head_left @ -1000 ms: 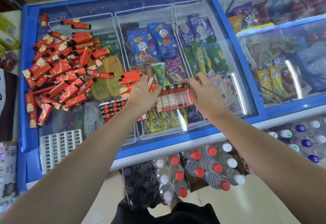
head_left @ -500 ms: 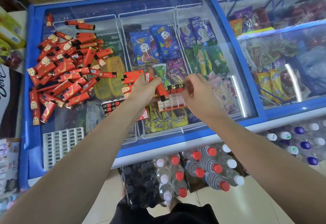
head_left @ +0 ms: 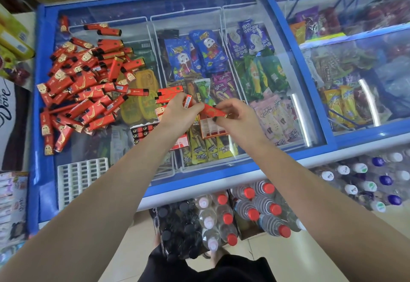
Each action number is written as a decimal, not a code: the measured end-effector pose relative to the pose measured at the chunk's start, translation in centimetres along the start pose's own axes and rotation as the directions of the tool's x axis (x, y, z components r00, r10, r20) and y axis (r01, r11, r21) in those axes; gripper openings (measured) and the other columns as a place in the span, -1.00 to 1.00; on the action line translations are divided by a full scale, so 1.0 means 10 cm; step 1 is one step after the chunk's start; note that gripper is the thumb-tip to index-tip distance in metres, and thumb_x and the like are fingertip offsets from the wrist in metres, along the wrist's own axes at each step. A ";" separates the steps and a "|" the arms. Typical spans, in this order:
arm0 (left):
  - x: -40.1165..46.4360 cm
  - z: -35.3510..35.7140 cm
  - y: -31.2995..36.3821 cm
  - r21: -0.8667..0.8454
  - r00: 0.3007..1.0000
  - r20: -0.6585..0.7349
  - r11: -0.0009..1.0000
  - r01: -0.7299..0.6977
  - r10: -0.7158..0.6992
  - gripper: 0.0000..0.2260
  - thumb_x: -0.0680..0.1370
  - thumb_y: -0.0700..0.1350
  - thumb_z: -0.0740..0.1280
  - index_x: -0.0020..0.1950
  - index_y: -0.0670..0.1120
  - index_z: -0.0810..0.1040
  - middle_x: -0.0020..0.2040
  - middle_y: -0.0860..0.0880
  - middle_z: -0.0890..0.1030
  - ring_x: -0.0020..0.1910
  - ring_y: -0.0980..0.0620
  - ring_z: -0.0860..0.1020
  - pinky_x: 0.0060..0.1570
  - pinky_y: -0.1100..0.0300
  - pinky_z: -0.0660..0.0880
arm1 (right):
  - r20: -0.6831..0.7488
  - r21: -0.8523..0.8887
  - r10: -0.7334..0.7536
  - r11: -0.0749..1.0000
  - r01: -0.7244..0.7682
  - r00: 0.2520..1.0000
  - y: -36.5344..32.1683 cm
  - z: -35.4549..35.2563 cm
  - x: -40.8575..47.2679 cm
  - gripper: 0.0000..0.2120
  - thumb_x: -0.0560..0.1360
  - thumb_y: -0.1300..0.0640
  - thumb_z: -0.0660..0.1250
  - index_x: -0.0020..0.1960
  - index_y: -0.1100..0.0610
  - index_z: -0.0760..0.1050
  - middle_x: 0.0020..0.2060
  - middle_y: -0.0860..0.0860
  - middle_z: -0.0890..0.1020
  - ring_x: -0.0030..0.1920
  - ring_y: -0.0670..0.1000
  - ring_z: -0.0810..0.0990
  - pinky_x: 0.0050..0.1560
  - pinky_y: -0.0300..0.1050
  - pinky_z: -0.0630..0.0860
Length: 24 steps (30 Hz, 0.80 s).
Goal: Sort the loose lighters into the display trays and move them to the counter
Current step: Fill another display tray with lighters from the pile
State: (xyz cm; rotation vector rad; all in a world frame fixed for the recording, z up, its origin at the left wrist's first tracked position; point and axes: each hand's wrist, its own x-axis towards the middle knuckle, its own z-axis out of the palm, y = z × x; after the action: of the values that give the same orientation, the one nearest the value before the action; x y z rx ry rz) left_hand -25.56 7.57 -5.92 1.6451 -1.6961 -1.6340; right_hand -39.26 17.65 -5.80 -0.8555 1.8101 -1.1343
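Head view, looking down on a blue-framed chest freezer [head_left: 153, 187] with sliding glass lids. At frame centre both hands meet over the glass. The left hand [head_left: 177, 115] has its fingers curled around a small red lighter [head_left: 188, 102], whose end shows above the knuckles. The right hand [head_left: 235, 115] pinches a second red lighter with gold pattern [head_left: 213, 111] between thumb and fingertips; this lighter lies tilted, its left end touching the left hand's fingertips. Directly below both hands sits an orange display tray [head_left: 214, 129] with white dividers, resting on the glass; how many of its slots are filled cannot be told. A second tray holding rows of black-capped lighters [head_left: 144, 132] lies just left of it, partly hidden by the left forearm. A large heap of loose red lighters [head_left: 84, 95] covers the glass in the left part of the frame. An empty white grid tray [head_left: 82, 177] lies at lower left. Packs of bottled water [head_left: 255, 210] stand on the floor at bottom centre.
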 end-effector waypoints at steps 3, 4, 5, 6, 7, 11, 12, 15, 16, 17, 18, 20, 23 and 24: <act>0.03 -0.05 -0.03 0.127 0.999 0.006 0.991 -0.051 0.050 -0.88 0.63 -0.05 0.34 0.09 -0.08 0.53 -0.20 -0.03 0.54 -0.36 0.04 0.43 -0.36 0.17 0.36 | -0.035 -0.068 0.006 0.998 -0.008 0.999 0.04 -0.05 0.05 -0.76 0.48 0.36 0.41 0.01 0.06 0.63 -0.15 -0.01 0.68 -0.15 -0.02 0.61 -0.08 -0.02 0.56; 0.06 -0.06 -0.05 0.164 0.997 0.011 0.984 -0.075 0.075 -0.86 0.64 -0.06 0.33 0.14 -0.09 0.54 -0.15 -0.06 0.58 -0.37 0.04 0.44 -0.38 0.17 0.37 | -0.035 -0.127 -0.019 0.992 0.014 0.999 0.06 -0.06 0.06 -0.77 0.50 0.37 0.38 0.04 0.08 0.63 -0.13 -0.01 0.68 -0.15 -0.03 0.61 -0.11 -0.06 0.54; 0.09 -0.07 -0.06 0.211 0.995 0.022 0.972 -0.103 0.101 -0.83 0.65 -0.07 0.32 0.21 -0.09 0.54 -0.07 -0.09 0.62 -0.37 0.03 0.46 -0.40 0.17 0.38 | -0.029 -0.202 -0.056 0.978 0.049 0.998 0.08 -0.06 0.09 -0.77 0.51 0.37 0.37 0.08 0.10 0.61 -0.11 -0.02 0.68 -0.14 -0.05 0.62 -0.14 -0.14 0.54; 0.12 -0.07 -0.07 0.261 0.992 0.032 0.957 -0.124 0.119 -0.78 0.66 -0.08 0.32 0.28 -0.09 0.54 0.03 -0.13 0.64 -0.37 0.04 0.48 -0.42 0.18 0.38 | -0.017 -0.279 -0.094 0.956 0.085 0.995 0.09 -0.05 0.10 -0.77 0.53 0.35 0.37 0.10 0.09 0.57 -0.09 -0.03 0.68 -0.12 -0.06 0.63 -0.13 -0.20 0.52; 0.15 -0.07 -0.08 0.307 0.990 0.044 0.942 -0.139 0.132 -0.73 0.66 -0.08 0.32 0.35 -0.10 0.52 0.12 -0.16 0.64 -0.39 0.05 0.49 -0.44 0.19 0.38 | -0.003 -0.348 -0.125 0.930 0.116 0.992 0.10 -0.03 0.12 -0.78 0.54 0.33 0.37 0.11 0.09 0.54 -0.08 -0.04 0.67 -0.11 -0.07 0.63 -0.14 -0.23 0.51; 0.24 -0.06 -0.07 0.385 0.989 0.057 0.911 -0.148 0.137 -0.66 0.65 -0.04 0.33 0.42 -0.08 0.52 0.28 -0.17 0.61 -0.36 0.09 0.52 -0.47 0.25 0.35 | 0.072 -0.559 -0.295 0.780 0.284 0.953 0.22 0.10 0.16 -0.83 0.54 0.37 0.31 0.06 0.17 0.56 -0.06 0.01 0.61 -0.18 -0.04 0.53 -0.22 -0.14 0.45; 0.25 -0.06 -0.06 0.386 0.990 0.057 0.912 -0.139 0.127 -0.65 0.65 -0.03 0.34 0.42 -0.08 0.52 0.28 -0.15 0.61 -0.34 0.10 0.54 -0.50 0.31 0.35 | 0.092 -0.567 -0.331 0.758 0.322 0.939 0.28 0.13 0.17 -0.82 0.53 0.38 0.30 0.07 0.20 0.59 -0.03 0.04 0.61 -0.17 -0.03 0.53 -0.18 -0.09 0.49; 0.26 -0.05 -0.06 0.413 0.989 0.065 0.899 -0.145 0.130 -0.65 0.63 -0.03 0.35 0.41 -0.06 0.54 0.27 -0.08 0.61 -0.25 0.08 0.58 -0.50 0.40 0.31 | 0.081 -0.577 -0.400 0.728 0.370 0.913 0.42 0.22 0.17 -0.76 0.51 0.40 0.29 0.09 0.22 0.64 0.02 0.09 0.60 -0.16 0.00 0.56 -0.10 -0.05 0.53; 0.27 -0.05 -0.06 0.416 0.988 0.065 0.896 -0.153 0.138 -0.67 0.63 -0.03 0.36 0.39 -0.05 0.56 0.25 -0.07 0.62 -0.20 0.04 0.61 -0.42 0.35 0.34 | 0.067 -0.579 -0.416 0.724 0.375 0.907 0.44 0.24 0.17 -0.74 0.50 0.41 0.30 0.09 0.22 0.65 0.01 0.10 0.60 -0.17 0.02 0.57 -0.11 -0.08 0.51; 0.27 -0.04 -0.06 0.417 0.987 0.063 0.895 -0.159 0.146 -0.69 0.62 -0.04 0.36 0.36 -0.05 0.58 0.23 -0.06 0.63 -0.15 0.01 0.62 -0.37 0.31 0.36 | 0.061 -0.580 -0.431 0.719 0.384 0.900 0.45 0.25 0.17 -0.73 0.49 0.42 0.30 0.09 0.22 0.66 -0.01 0.10 0.60 -0.18 0.04 0.57 -0.13 -0.11 0.49; 0.27 -0.03 -0.06 0.423 0.987 0.060 0.891 -0.163 0.152 -0.71 0.62 -0.05 0.36 0.34 -0.05 0.59 0.20 -0.04 0.64 -0.10 -0.01 0.61 -0.34 0.27 0.36 | 0.065 -0.579 -0.444 0.712 0.397 0.893 0.45 0.26 0.16 -0.73 0.48 0.43 0.30 0.08 0.23 0.66 -0.04 0.11 0.59 -0.20 0.04 0.56 -0.15 -0.13 0.46; 0.26 -0.02 -0.06 0.430 0.985 0.059 0.886 -0.171 0.162 -0.77 0.63 -0.08 0.37 0.27 -0.06 0.62 0.14 -0.04 0.64 -0.05 -0.04 0.61 -0.30 0.21 0.38 | 0.082 -0.572 -0.460 0.705 0.420 0.884 0.45 0.28 0.17 -0.74 0.48 0.42 0.30 0.08 0.24 0.66 -0.08 0.11 0.58 -0.22 -0.01 0.50 -0.18 -0.13 0.42; 0.25 -0.01 -0.05 0.415 0.983 0.055 0.892 -0.180 0.172 -0.82 0.63 -0.12 0.36 0.21 -0.07 0.64 0.10 -0.06 0.65 -0.08 -0.05 0.60 -0.25 0.15 0.42 | 0.098 -0.568 -0.466 0.700 0.433 0.880 0.44 0.30 0.18 -0.75 0.50 0.38 0.29 0.10 0.24 0.66 -0.09 0.11 0.58 -0.24 0.01 0.50 -0.22 -0.10 0.43; 0.25 -0.01 -0.05 0.418 0.983 0.055 0.890 -0.182 0.176 -0.82 0.63 -0.12 0.36 0.21 -0.07 0.64 0.09 -0.06 0.65 -0.08 -0.05 0.59 -0.24 0.16 0.41 | 0.104 -0.570 -0.467 0.695 0.438 0.878 0.44 0.30 0.17 -0.75 0.50 0.38 0.29 0.10 0.24 0.65 -0.09 0.12 0.59 -0.23 0.05 0.53 -0.24 -0.08 0.45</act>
State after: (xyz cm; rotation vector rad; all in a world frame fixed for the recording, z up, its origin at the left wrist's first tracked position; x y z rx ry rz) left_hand -26.01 5.64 -7.48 1.5855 -2.2576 -1.2563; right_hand -37.86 16.66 -11.12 -1.7336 2.0862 -0.8787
